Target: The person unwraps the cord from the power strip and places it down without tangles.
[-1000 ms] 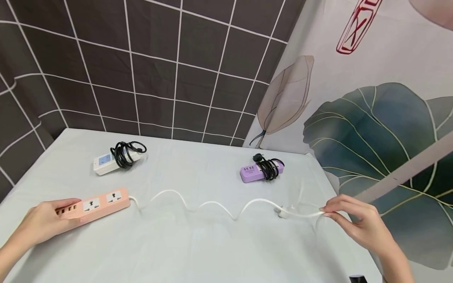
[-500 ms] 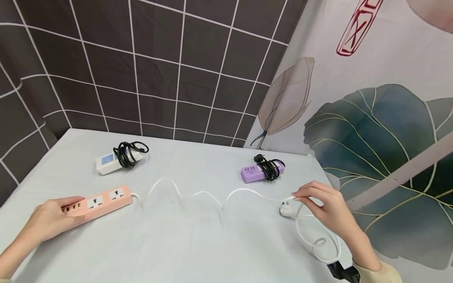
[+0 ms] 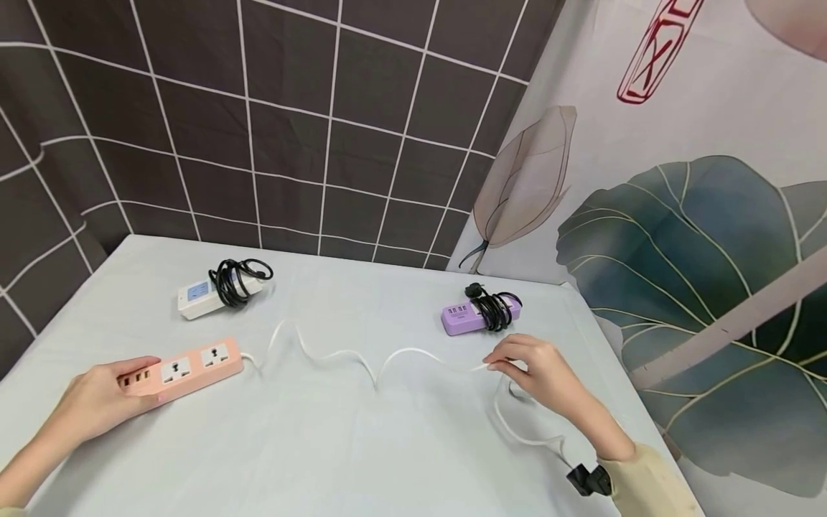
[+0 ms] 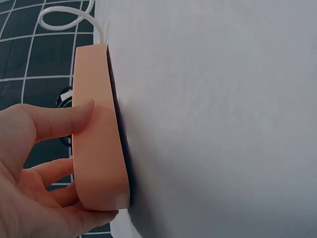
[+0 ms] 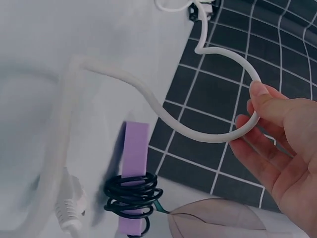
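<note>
On the left of the table lies a pink power strip (image 3: pixel 194 366) with white sockets. My left hand (image 3: pixel 103 402) grips its near end, and in the left wrist view the thumb (image 4: pixel 64 119) lies against the strip's side. A wavy white cord (image 3: pixel 407 352) runs from the strip across to my right hand (image 3: pixel 549 377), which pinches it between thumb and fingers. Beyond that hand the cord loops down toward the table's right side. In the right wrist view the white plug (image 5: pixel 72 206) lies beside the cord; in the head view the hand mostly hides it.
Toward the back left sits a white power strip (image 3: pixel 197 298) wrapped in black cord. A purple power strip (image 3: pixel 461 317) with coiled black cord lies behind my right hand. A dark tiled-pattern cloth (image 3: pixel 284 143) and a leaf-printed cloth (image 3: pixel 665 237) hang behind the table.
My right hand has moved left along with the white cord, bunching it toward the power strip. The left hand keeps its grip with hardly any movement.
</note>
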Tool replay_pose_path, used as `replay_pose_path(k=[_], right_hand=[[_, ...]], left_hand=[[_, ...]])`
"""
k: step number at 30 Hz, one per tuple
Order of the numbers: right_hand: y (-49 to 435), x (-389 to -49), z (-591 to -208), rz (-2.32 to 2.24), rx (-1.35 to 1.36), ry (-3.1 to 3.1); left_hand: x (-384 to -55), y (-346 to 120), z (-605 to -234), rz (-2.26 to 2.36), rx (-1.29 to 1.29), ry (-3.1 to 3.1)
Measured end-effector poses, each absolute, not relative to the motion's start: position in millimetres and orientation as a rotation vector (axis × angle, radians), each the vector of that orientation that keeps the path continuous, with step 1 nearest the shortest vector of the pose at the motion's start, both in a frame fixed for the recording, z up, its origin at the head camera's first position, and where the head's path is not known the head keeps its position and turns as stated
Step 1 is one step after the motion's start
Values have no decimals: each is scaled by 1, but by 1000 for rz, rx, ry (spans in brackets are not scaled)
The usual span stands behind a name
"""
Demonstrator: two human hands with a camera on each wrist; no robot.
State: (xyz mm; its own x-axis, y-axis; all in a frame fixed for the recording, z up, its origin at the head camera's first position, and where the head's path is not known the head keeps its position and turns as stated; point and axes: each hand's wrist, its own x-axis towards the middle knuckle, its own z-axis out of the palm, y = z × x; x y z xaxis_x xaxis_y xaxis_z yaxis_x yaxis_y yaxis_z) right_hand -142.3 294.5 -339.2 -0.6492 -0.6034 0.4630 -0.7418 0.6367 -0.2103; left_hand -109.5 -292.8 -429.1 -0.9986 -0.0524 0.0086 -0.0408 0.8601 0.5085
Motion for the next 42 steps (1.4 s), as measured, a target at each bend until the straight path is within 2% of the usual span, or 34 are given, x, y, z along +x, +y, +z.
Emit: replay_pose_path(k=[13, 30, 42], right_hand=[[292, -151, -358, 522, 1106, -2566], [273, -154, -400, -116, 1249, -2269], [261, -141, -401, -395, 1464, -2370]], left_hand=[[-111, -303, -433, -744, 80, -2972], [-112, -298, -432, -632, 7, -3024], [-115, -298, -432, -624, -47, -3008]])
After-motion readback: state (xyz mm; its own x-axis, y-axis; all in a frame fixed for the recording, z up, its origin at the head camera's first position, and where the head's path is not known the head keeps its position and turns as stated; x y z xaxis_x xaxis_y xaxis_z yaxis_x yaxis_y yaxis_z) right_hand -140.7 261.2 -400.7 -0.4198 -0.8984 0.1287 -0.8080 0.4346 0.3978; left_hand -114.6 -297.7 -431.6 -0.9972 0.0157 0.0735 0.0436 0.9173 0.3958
